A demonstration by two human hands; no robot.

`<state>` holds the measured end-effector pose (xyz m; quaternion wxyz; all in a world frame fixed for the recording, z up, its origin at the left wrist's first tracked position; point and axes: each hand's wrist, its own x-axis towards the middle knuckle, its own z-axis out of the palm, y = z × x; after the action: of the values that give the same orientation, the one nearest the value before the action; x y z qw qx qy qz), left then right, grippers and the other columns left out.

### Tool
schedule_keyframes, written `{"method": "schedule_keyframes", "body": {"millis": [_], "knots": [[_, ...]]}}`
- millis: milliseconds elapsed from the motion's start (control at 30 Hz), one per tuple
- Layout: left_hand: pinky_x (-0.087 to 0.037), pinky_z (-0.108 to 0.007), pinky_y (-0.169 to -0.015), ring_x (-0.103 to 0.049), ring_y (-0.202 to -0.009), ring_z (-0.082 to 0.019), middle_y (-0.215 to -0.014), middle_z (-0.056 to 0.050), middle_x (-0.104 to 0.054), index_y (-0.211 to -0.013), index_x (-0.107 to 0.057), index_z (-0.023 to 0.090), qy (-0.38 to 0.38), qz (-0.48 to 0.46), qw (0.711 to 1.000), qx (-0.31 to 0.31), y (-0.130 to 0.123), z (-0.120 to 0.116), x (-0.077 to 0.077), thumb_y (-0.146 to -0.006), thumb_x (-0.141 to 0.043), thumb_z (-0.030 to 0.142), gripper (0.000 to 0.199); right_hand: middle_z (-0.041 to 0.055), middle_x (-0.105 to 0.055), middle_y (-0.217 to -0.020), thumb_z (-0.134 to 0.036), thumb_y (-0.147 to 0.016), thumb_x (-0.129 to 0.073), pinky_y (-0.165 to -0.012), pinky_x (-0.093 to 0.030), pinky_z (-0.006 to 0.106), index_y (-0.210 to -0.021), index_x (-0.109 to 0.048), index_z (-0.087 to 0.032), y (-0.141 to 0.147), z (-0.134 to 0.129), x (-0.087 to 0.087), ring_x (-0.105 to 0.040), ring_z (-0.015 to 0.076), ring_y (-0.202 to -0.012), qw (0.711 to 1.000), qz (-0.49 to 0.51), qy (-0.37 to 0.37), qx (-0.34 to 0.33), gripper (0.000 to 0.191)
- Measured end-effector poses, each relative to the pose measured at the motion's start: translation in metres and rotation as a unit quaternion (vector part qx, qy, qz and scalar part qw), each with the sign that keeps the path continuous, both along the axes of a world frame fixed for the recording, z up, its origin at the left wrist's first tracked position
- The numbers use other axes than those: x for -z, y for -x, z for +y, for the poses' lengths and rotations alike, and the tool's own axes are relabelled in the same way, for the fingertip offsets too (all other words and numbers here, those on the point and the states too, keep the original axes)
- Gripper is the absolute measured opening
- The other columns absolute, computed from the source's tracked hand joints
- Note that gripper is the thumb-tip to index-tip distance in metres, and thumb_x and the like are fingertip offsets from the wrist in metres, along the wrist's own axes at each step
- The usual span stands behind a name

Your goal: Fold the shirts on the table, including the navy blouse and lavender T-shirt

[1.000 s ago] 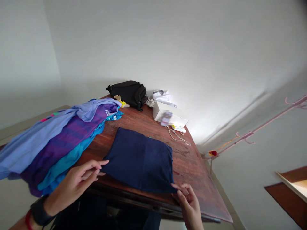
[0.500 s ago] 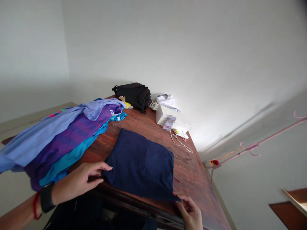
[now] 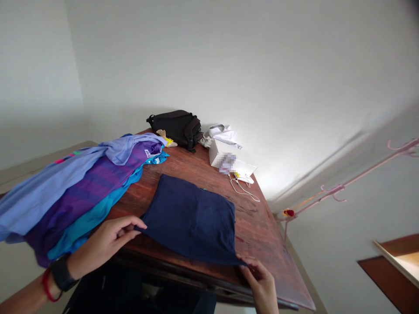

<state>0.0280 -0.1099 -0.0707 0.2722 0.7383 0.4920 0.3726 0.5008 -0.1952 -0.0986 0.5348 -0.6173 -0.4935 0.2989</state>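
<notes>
A dark navy garment point(image 3: 193, 218), folded into a rough rectangle, lies on the wooden table point(image 3: 268, 261) close to its front edge. Its exact kind does not show. My left hand point(image 3: 108, 237), with a black watch and a red band at the wrist, pinches the near left corner between thumb and fingers. At the near right corner my right hand point(image 3: 260, 281) grips the cloth between thumb and fingertips. Between the two hands the near edge of the garment is drawn out fairly straight.
Left of the garment lies a heap of clothes point(image 3: 85, 187) in lilac, purple and turquoise, hanging over the table edge. Farther back are a black bag point(image 3: 176, 126), a white box point(image 3: 218, 152) and a white cable point(image 3: 244, 189). A pink stand with hooks point(image 3: 337, 189) stands at the right.
My left thumb and fingers have closed on the garment's near left corner, where they were spread apart before. My right hand keeps its grip. The whole view has shifted slightly.
</notes>
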Motion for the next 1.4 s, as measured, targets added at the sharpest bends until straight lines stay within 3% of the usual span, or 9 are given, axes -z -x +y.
{"method": "schedule_keyframes", "body": {"millis": [100,267,400,500,600,800,1000,1167,1400], "knots": [[-0.056,-0.023,-0.077,-0.071,-0.088,-0.02,-0.105,-0.003,-0.074,-0.104,-0.071,0.025,0.017,-0.013,1.0,0.023,-0.004,0.01,-0.012,-0.094,-0.056,0.051,0.032,0.0136,-0.079,-0.097,-0.051,-0.069,-0.084,-0.089,-0.06,0.041,-0.085,-0.08,-0.02,-0.009,0.013,-0.007,-0.074,0.0316,-0.096,1.0,-0.021,0.003,-0.007,0.036],[-0.05,-0.03,-0.097,-0.065,-0.109,-0.023,-0.11,-0.004,-0.071,-0.107,-0.066,0.024,-0.028,-0.054,0.998,-0.017,-0.021,0.043,-0.035,-0.095,-0.053,0.053,0.034,0.0126,-0.076,-0.107,-0.046,-0.076,-0.08,-0.092,-0.056,0.04,-0.088,-0.073,-0.02,0.0,0.049,-0.039,-0.069,0.0307,-0.109,0.999,0.003,-0.042,0.0,0.03],[-0.054,-0.028,-0.087,-0.066,-0.099,-0.021,-0.104,-0.004,-0.069,-0.109,-0.06,0.022,-0.029,-0.087,0.995,-0.036,-0.037,0.065,-0.044,-0.095,-0.052,0.053,0.034,0.0048,-0.072,-0.085,-0.044,-0.08,-0.077,-0.066,-0.055,0.027,-0.09,-0.066,-0.02,0.012,0.073,-0.054,-0.067,0.0202,-0.077,0.997,0.026,-0.07,0.007,0.028],[-0.055,-0.026,-0.082,-0.066,-0.095,-0.021,-0.103,-0.004,-0.069,-0.11,-0.06,0.022,-0.015,-0.098,0.995,-0.03,-0.039,0.066,-0.044,-0.095,-0.053,0.053,0.035,0.0001,-0.065,-0.074,-0.044,-0.08,-0.078,-0.058,-0.05,0.023,-0.092,-0.064,-0.021,0.011,0.073,-0.048,-0.06,0.0158,-0.065,0.996,0.045,-0.075,0.021,0.029],[-0.056,-0.025,-0.083,-0.067,-0.097,-0.021,-0.102,-0.003,-0.069,-0.108,-0.062,0.023,0.007,-0.09,0.996,-0.016,-0.029,0.054,-0.036,-0.095,-0.055,0.051,0.032,0.0011,-0.067,-0.078,-0.042,-0.08,-0.078,-0.066,-0.054,0.025,-0.092,-0.064,-0.022,0.004,0.056,-0.032,-0.064,0.0173,-0.072,0.996,0.062,-0.062,0.02,0.028],[-0.052,-0.032,-0.102,-0.067,-0.115,-0.023,-0.119,-0.001,-0.072,-0.106,-0.068,0.03,0.057,0.012,0.994,0.097,0.012,0.013,0.001,-0.095,-0.058,0.04,0.017,0.0117,-0.076,-0.102,-0.045,-0.082,-0.076,-0.099,-0.052,0.041,-0.088,-0.07,-0.022,0.0,0.003,-0.005,-0.068,0.0295,-0.11,0.997,0.051,-0.003,-0.053,0.024],[-0.05,-0.034,-0.107,-0.06,-0.127,-0.023,-0.128,0.002,-0.069,-0.093,-0.07,0.03,-0.001,0.072,0.99,0.122,0.032,0.002,0.029,-0.094,-0.06,0.03,0.01,0.0133,-0.078,-0.098,-0.055,-0.08,-0.075,-0.1,-0.052,0.042,-0.082,-0.072,-0.024,0.004,-0.016,-0.004,-0.067,0.0304,-0.113,0.997,-0.01,0.011,-0.078,0.031],[-0.048,-0.038,-0.11,-0.057,-0.131,-0.024,-0.128,0.0,-0.07,-0.091,-0.071,0.029,-0.052,0.093,0.989,0.107,0.034,-0.001,0.036,-0.093,-0.06,0.026,0.012,0.0143,-0.079,-0.097,-0.06,-0.078,-0.074,-0.1,-0.053,0.043,-0.079,-0.074,-0.024,0.005,-0.017,-0.008,-0.066,0.0321,-0.115,0.993,-0.073,0.023,-0.086,0.036],[-0.044,-0.046,-0.113,-0.059,-0.129,-0.025,-0.127,0.001,-0.07,-0.089,-0.072,0.031,-0.079,0.11,0.986,0.096,0.035,-0.01,0.034,-0.09,-0.064,0.03,0.008,0.0136,-0.079,-0.099,-0.058,-0.078,-0.072,-0.097,-0.054,0.049,-0.075,-0.075,-0.026,0.012,-0.025,-0.012,-0.067,0.0347,-0.114,0.99,-0.11,-0.004,-0.086,0.033]]}}
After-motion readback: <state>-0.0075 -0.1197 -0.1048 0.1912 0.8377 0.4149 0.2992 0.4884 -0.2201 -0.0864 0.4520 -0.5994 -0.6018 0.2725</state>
